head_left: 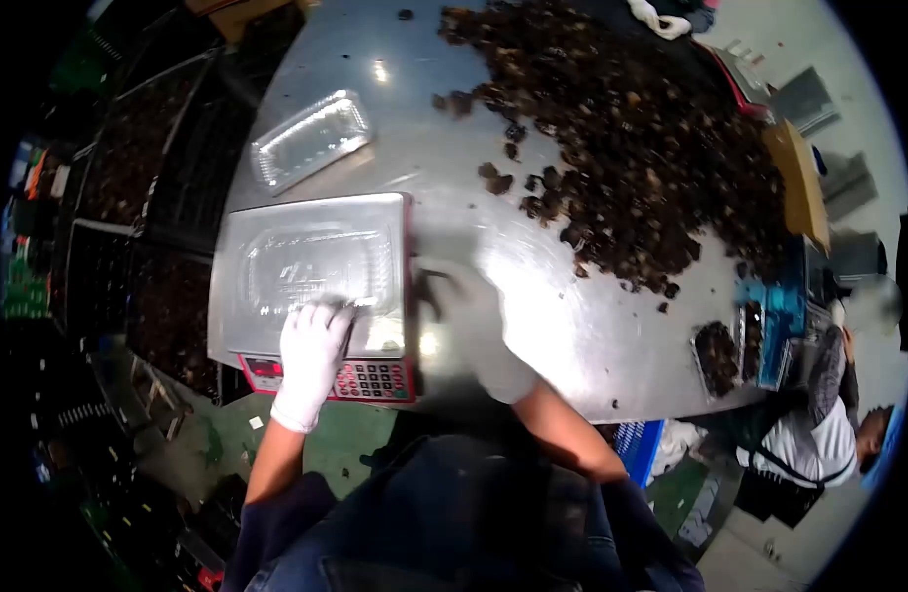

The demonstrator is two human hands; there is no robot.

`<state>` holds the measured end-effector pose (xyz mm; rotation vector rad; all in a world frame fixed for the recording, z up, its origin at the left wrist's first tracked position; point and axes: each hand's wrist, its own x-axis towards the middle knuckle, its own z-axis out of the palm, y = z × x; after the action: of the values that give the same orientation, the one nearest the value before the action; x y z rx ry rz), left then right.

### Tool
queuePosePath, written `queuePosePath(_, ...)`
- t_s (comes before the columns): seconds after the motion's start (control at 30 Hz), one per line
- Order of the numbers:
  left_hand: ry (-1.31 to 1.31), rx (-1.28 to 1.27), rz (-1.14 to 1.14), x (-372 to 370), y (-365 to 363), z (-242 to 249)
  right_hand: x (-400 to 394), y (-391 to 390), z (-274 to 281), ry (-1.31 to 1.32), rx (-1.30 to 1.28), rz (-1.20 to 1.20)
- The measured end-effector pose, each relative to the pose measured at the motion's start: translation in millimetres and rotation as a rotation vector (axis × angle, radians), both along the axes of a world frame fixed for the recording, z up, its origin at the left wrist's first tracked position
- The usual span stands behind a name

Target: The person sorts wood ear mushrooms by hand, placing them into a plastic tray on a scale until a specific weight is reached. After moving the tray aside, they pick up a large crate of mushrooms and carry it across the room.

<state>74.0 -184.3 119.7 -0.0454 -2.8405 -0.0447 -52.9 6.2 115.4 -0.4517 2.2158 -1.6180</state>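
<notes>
A red-and-silver digital scale (385,345) stands at the table's near left, with a clear plastic tray (306,261) on its platform. My left hand (314,355), in a white glove, is over the scale's front edge with its fingers curled at the tray's near side. A dark patch shows beside its thumb; I cannot tell what the fingers hold. To the right of the scale, my gloved right hand (474,321) is smeared by motion, with a dark blurred shape at its fingertips. A second clear tray (311,143) lies behind the scale.
A wide heap of dark brown pieces like dried mushrooms (632,148) covers the metal table's (405,109) far right. Filled trays (716,360) and a blue container (785,306) are at the right edge. Dark crates (143,148) stand left. A co-worker (809,444) is at right; another's gloved hand (661,18) shows beyond the heap.
</notes>
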Motion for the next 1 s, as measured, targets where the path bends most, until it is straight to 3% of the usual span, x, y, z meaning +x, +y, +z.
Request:
queuePosePath(0.03, 0.012, 0.023, 0.015, 7.7, 6.4, -3.3, 0.4, -13.8, 16.2, 0.054, 0.080, 0.070)
queuePosePath(0.1, 0.004, 0.023, 0.032, 16.9, 12.7, -13.0, 6.2, -40.7, 3.3, 0.235, -0.200, 0.128)
queuePosePath(0.2, 0.017, 0.079, 0.100, 18.8, 14.4, -18.2, 5.3, -35.9, 19.2, 0.466, 0.055, 0.053)
queuePosePath(0.23, 0.018, 0.087, 0.097, 19.1, 14.1, -17.9, -8.0, -24.6, -7.9, 0.539, 0.048, -0.014)
queuePosePath(0.27, 0.006, 0.108, 0.102, 19.5, 14.0, -15.9, -31.8, -1.5, -39.3, 1.123, 0.314, 0.038)
queuePosePath(0.33, 0.005, 0.152, 0.111, 19.5, 16.2, -9.0, -58.8, 54.8, -62.1, 0.492, 0.385, -0.170)
queuePosePath(0.37, 0.000, 0.149, 0.117, 22.2, 15.9, -6.9, -71.4, 81.6, -77.4, 0.638, 0.536, -0.320)
queuePosePath(0.43, 0.034, 0.208, 0.104, 18.6, 29.6, 9.4, -89.0, 134.5, -114.7, 0.455, 0.786, -0.456)
queuePosePath(0.53, -0.002, 0.332, -0.020, 0.7, 56.5, 22.9, -97.0, 150.6, -120.3, 0.426, 0.655, -0.430)
queuePosePath(0.57, 0.016, 0.467, -0.101, -10.1, 70.7, 21.2, -96.8, 156.0, -119.6, 0.331, 0.453, -0.464)
queuePosePath(0.63, -0.035, 0.616, -0.211, -27.5, 103.5, -0.3, -84.6, 178.4, -109.6, 0.410, 0.551, -0.347)
queuePosePath(0.67, -0.059, 0.679, -0.273, -40.8, 122.2, -5.1, -71.7, 196.5, -108.5, 0.539, 0.429, -0.275)
queuePosePath(0.7, -0.111, 0.741, -0.320, -53.4, 138.9, -26.1, -45.2, 210.9, -89.1, 0.329, 0.529, -0.228)
queuePosePath(0.8, -0.126, 0.645, -0.306, -96.9, 186.6, -94.2, 35.3, 297.2, -61.3, 0.253, 0.704, 0.099)
queuePosePath(0.87, -0.170, 0.540, -0.218, -120.6, 209.6, -120.3, 93.3, 365.5, -46.2, -0.065, 0.919, 0.083)
queuePosePath(0.93, -0.213, 0.435, -0.134, -138.7, 233.5, -141.7, 128.2, 397.7, -31.2, -0.116, 1.286, -0.020)
queuePosePath(1.0, -0.220, 0.420, -0.115, -151.2, 259.7, -159.8, 156.1, 427.3, -55.1, 0.091, 1.191, -0.254)
